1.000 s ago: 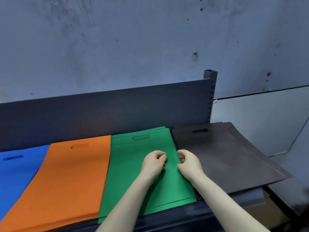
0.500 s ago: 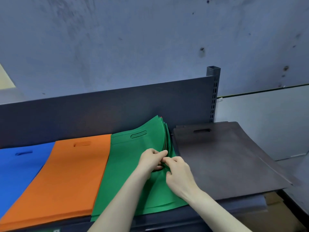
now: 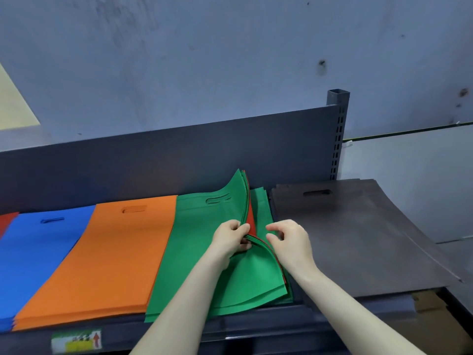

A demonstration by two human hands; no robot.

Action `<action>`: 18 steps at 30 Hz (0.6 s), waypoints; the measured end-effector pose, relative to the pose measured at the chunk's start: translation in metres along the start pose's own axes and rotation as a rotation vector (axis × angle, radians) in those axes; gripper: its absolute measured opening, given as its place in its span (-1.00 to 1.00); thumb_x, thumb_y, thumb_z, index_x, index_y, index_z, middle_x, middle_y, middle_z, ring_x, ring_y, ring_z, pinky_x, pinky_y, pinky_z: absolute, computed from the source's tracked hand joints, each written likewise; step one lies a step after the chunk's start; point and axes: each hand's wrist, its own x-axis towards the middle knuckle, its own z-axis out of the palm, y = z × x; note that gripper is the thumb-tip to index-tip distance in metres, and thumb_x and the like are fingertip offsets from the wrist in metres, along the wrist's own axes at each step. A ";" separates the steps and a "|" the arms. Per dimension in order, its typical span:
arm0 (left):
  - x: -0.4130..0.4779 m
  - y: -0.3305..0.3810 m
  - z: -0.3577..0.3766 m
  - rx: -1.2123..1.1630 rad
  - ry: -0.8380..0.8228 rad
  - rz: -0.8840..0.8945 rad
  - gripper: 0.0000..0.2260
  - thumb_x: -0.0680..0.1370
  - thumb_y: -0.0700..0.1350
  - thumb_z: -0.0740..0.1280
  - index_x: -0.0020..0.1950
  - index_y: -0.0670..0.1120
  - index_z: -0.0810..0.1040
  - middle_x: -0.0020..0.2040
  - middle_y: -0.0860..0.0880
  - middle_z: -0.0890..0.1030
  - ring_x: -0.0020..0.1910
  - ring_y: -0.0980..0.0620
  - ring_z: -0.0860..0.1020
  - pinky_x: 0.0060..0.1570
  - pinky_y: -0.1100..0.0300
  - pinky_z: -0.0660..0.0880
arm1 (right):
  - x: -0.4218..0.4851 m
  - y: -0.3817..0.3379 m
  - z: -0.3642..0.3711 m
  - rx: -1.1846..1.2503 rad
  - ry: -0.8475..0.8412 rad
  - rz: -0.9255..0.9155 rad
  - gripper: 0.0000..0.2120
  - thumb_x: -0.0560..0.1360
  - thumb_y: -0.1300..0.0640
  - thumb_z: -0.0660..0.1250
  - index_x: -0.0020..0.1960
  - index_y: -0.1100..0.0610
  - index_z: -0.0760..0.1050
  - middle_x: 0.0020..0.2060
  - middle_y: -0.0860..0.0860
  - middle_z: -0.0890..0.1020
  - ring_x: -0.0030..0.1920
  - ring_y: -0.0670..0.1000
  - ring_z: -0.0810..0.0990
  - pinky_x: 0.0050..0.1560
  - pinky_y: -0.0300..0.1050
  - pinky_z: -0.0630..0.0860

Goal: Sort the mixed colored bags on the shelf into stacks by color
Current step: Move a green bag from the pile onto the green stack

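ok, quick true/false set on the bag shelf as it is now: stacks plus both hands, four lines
1. The left hand grips the raised edge of the top green bags. True.
2. A red bag shows under those raised bags. True.
3. The orange stack lies to the right of the green one. False: it lies to the left, between the blue stack and the green.
4. The right hand lifts the dark stack. False: that stack lies flat, and the hand is over the green stack's right edge.
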 end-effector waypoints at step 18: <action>-0.010 0.004 0.004 0.040 0.046 0.010 -0.78 0.59 -0.16 0.28 -0.22 -0.15 0.33 -0.21 -0.16 0.46 -0.31 0.03 0.49 -0.27 0.26 0.60 | 0.010 -0.004 0.000 0.066 -0.142 0.121 -0.85 0.44 0.18 0.33 -0.14 0.13 0.69 -0.19 0.01 0.72 -0.09 0.00 0.65 0.00 -0.04 0.58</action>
